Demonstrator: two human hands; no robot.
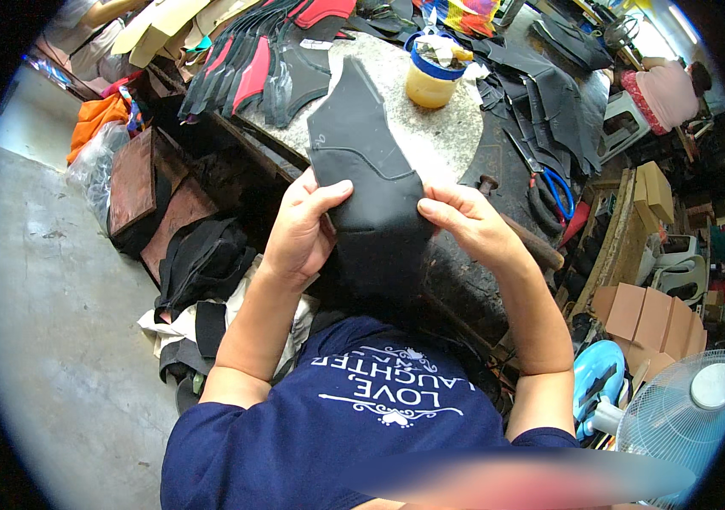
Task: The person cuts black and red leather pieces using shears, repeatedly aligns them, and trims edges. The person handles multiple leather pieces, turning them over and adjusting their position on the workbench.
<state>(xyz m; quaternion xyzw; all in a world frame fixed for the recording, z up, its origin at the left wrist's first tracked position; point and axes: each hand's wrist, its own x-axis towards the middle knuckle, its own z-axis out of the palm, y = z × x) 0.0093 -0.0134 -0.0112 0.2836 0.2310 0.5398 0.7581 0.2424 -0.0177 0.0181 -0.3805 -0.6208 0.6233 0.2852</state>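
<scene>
Between my two hands I hold up a black shoe upper piece [371, 200], leather-like, with a stitched or glued overlay edge across its middle and a narrower dark grey part at the far end. My left hand [301, 225] pinches its left edge, thumb on top. On the opposite edge, my right hand [469, 223] grips it between thumb and fingers. Behind the piece lies a pale stone slab [447, 140] on the workbench. A tub of yellowish glue [432, 78] with a blue rim stands on the slab, a brush lying across its top.
Black and red cut pieces [252, 72] fan out at the far left of the bench. Blue-handled scissors [556, 191] and a hammer [532, 242] lie on the right, near stacked black pieces [549, 102]. A fan [677, 408] stands at lower right; a person [664, 93] sits beyond.
</scene>
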